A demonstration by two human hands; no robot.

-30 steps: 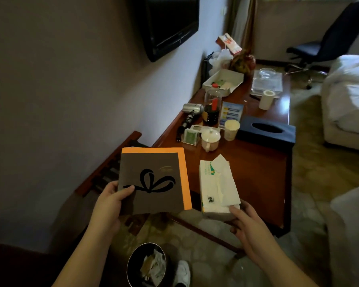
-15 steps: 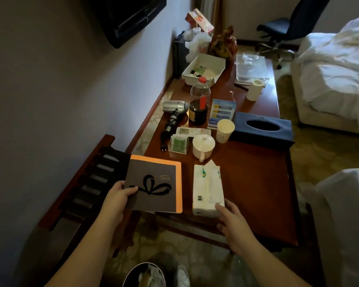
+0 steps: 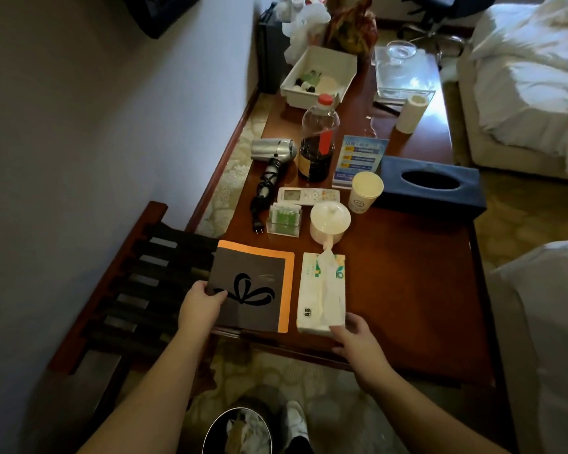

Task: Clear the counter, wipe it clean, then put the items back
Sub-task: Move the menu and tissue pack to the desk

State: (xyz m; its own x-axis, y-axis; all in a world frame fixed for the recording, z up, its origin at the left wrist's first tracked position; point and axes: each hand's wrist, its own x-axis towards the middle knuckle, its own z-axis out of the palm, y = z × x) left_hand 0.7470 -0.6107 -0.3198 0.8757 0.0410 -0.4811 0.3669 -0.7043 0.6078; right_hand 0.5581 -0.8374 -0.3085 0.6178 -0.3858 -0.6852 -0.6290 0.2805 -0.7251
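Brown-and-orange card folder we're pinching with left hand, overhanging wooden counter edge, risking sliding off; right hand gripping white tissue pack.

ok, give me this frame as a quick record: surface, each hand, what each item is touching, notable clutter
surface: red-brown wooden desk
left hand: thumb on top of the dark grey folder with orange border and black bow print, grip at its near left corner
right hand: fingers at the near end of the white soft pack of tissues
folder: near-left corner of the desk, partly overhanging the edge
tissue pack: lying on the desk beside the folder
clutter behind: silver hair dryer, dark blue tissue box, white lidded cup
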